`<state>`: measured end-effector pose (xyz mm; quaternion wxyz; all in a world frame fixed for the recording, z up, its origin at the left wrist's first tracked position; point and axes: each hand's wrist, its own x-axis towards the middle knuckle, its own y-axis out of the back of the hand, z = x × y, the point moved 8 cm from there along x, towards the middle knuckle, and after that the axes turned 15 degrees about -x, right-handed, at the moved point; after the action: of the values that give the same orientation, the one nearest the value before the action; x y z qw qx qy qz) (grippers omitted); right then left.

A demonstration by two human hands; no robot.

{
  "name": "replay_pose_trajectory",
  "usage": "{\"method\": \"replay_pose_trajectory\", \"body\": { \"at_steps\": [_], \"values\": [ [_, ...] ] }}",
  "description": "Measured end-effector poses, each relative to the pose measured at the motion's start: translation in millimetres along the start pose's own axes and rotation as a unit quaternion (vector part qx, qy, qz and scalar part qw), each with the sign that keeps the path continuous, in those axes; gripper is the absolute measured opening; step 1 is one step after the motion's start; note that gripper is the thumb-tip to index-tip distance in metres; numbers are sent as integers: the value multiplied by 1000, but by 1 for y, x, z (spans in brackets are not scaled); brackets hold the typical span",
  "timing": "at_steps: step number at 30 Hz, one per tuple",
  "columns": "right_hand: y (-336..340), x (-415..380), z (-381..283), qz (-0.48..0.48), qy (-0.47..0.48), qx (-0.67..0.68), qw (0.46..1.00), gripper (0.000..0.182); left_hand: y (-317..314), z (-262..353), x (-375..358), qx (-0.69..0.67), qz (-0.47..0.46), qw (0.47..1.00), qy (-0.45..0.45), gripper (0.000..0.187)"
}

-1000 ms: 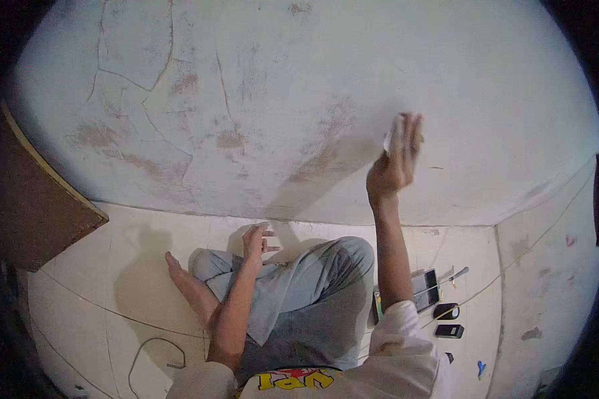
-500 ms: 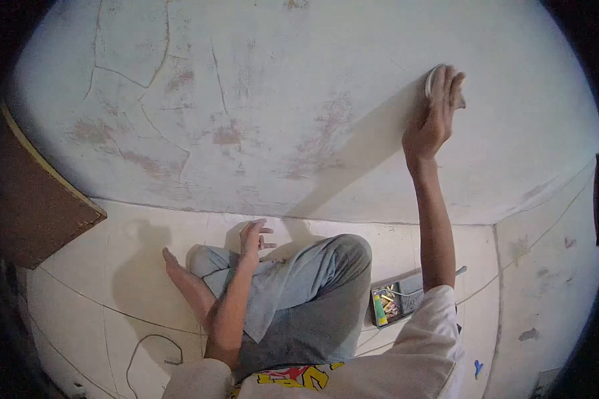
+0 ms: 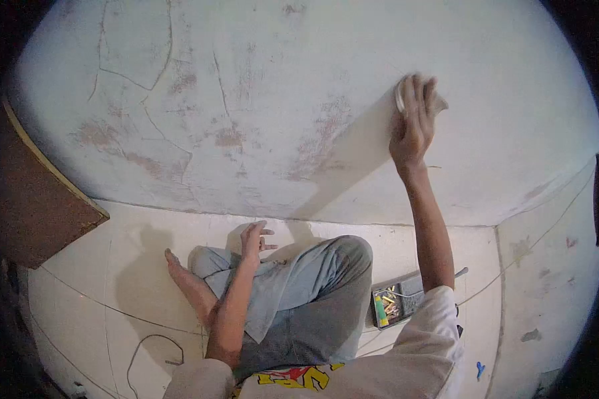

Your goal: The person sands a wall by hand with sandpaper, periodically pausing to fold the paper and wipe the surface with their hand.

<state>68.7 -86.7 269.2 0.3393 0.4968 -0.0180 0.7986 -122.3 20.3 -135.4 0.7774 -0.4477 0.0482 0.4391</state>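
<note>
Against the pale, cracked wall [image 3: 259,133], my right hand [image 3: 414,123] presses a light-coloured pad or cloth [image 3: 400,96], its edges showing at both sides of the fingers. What exactly the pad is cannot be made out. Reddish-brown worn patches mark the wall to the left of this hand. My left hand [image 3: 253,241] is over my bent leg near the foot of the wall, with its fingers apart and nothing in it.
A black tray [image 3: 406,300] with small items lies on the tiled floor, right of my knee. A brown board [image 3: 43,193] stands at the left. A thin cable [image 3: 138,342] and a small blue object [image 3: 480,370] are on the floor.
My right hand has moved left and slightly down along the wall with the pad. The left hand has stayed almost still.
</note>
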Motion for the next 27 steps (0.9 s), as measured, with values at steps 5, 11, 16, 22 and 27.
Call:
{"method": "replay_pose_trajectory", "body": {
  "at_steps": [5,11,16,22,27],
  "values": [
    [-28,-68,-52,-69,-16,68,995,50,5,-2,5,14,15,1000,5,39],
    [-41,-113,-65,-156,191,96,964,49,6,-4,2,15,8,1000,7,37],
    [9,-1,15,39,-40,-38,998,46,4,-4,4,29,-7,1000,-3,40],
    [-51,-113,-91,-137,73,120,981,46,7,-6,6,23,6,1000,9,41],
    [-49,-115,-87,-143,222,105,959,45,4,-3,5,19,0,1000,5,41]
  ]
}}
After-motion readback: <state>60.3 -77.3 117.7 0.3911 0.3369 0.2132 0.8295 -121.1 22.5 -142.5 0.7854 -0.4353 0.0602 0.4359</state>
